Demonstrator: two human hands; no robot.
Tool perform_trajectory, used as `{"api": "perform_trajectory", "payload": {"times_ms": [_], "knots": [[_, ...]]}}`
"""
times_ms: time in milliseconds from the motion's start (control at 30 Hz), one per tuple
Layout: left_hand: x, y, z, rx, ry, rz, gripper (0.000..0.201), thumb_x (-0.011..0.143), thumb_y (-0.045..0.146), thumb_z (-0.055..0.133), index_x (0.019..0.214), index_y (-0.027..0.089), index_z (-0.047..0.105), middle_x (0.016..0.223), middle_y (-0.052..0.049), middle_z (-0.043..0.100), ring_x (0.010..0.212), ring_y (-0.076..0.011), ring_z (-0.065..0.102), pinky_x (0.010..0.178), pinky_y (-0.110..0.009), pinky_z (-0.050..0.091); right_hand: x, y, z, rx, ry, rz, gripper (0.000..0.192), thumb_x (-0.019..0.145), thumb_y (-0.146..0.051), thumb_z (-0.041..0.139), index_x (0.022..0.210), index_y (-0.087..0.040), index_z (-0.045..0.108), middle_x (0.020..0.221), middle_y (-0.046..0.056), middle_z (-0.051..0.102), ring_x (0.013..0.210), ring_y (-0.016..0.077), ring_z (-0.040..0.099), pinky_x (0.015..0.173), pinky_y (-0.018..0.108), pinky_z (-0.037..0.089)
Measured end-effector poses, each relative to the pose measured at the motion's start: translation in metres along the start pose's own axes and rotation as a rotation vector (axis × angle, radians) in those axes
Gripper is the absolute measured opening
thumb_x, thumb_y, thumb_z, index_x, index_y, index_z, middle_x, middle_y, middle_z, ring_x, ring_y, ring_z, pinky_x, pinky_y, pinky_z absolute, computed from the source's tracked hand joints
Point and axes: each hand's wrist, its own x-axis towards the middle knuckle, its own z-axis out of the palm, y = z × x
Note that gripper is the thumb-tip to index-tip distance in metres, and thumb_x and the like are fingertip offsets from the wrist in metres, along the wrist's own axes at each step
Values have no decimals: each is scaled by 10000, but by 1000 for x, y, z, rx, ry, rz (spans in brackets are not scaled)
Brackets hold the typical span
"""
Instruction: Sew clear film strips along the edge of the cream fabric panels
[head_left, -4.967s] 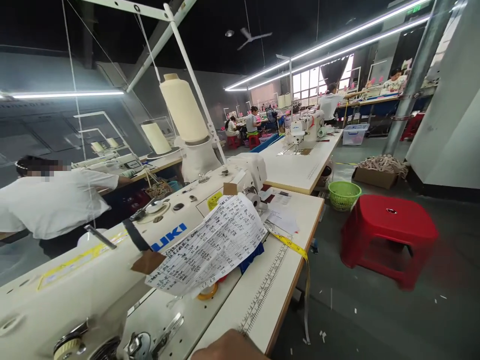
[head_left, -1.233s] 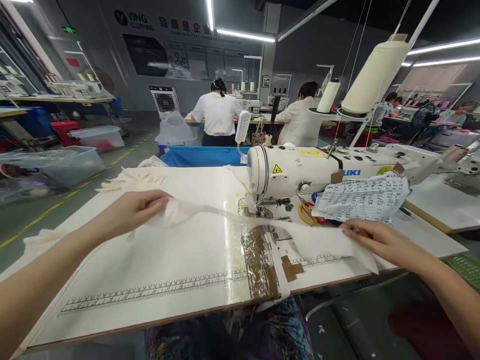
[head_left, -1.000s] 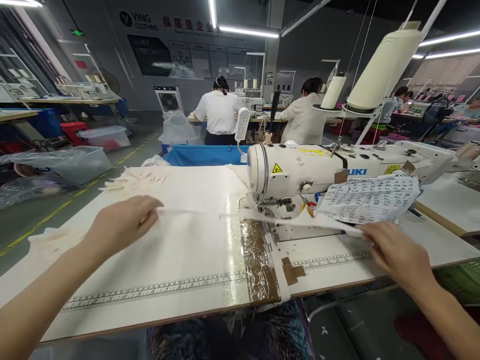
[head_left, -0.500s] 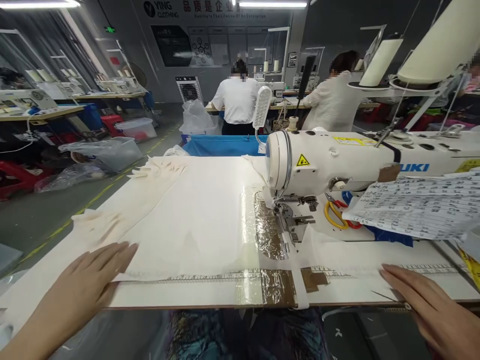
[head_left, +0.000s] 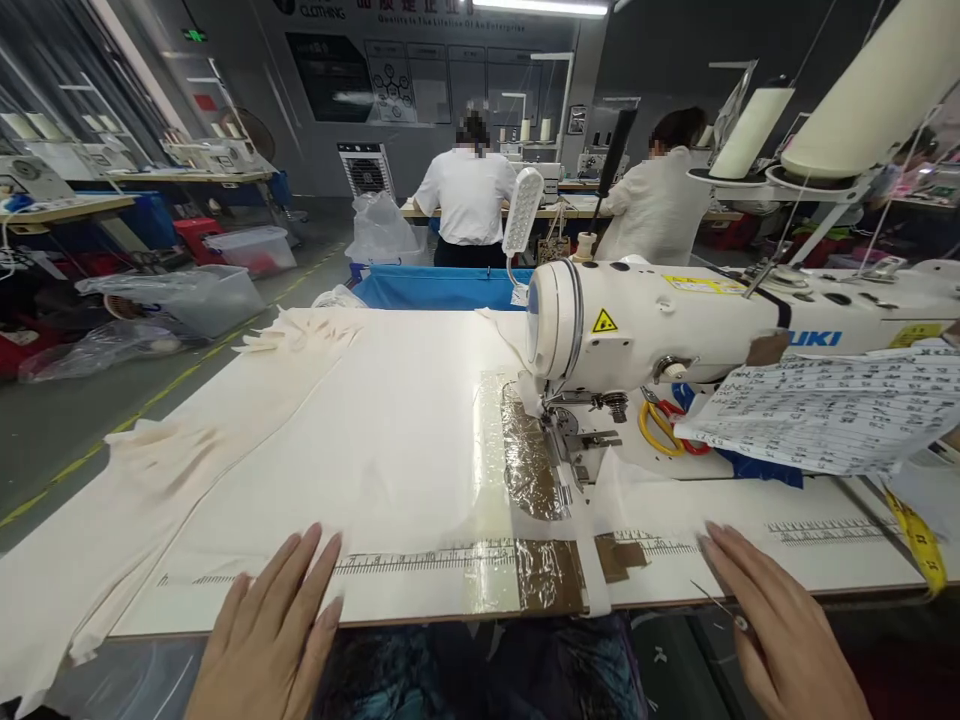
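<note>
Left hand (head_left: 270,630), right hand (head_left: 780,630) flat at table edge (head_left: 450,615)

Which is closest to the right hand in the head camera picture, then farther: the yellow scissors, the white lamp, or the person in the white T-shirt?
From the right hand:
1. Yellow scissors, just beyond, under the machine arm.
2. White lamp, behind the machine.
3. Person in white T-shirt, far back at another table.

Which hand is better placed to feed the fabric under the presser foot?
Probably the right hand: it lies flat on the cream fabric just right of the presser foot. The left hand rests farther off, by the printed ruler.
</note>
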Motion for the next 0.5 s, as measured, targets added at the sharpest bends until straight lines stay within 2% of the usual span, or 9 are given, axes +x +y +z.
{"api": "perform_trajectory", "payload": {"times_ms": [100, 300, 500], "knots": [[-2, -1, 8, -1, -5, -19, 578, 970, 301, 298, 1537, 248, 201, 1509, -57, 398, 1413, -260, 311, 1187, -445, 124, -4, 6, 5, -41, 6, 0, 727, 861, -15, 342, 1551, -179, 184, 1445, 149, 455, 1300, 339, 463, 1005, 511, 424], [6, 8, 4, -24, -50, -11, 570, 976, 326, 296, 1534, 252, 206, 1534, -40, 364, 1434, -230, 280, 1200, -424, 85, -17, 15, 8, -73, 59, 21, 710, 868, -45, 361, 1549, -150, 190, 1430, 179, 464, 1295, 373, 465, 1030, 563, 394], [-1, 9, 3, -54, -48, -128, 549, 989, 343, 288, 1527, 265, 213, 1552, -36, 327, 1446, -215, 253, 1203, -410, 69, -23, 27, 11, -85, 91, 18, 698, 881, -74, 379, 1550, -157, 197, 1383, 193, 514, 1231, 398, 527, 991, 581, 420]]}}
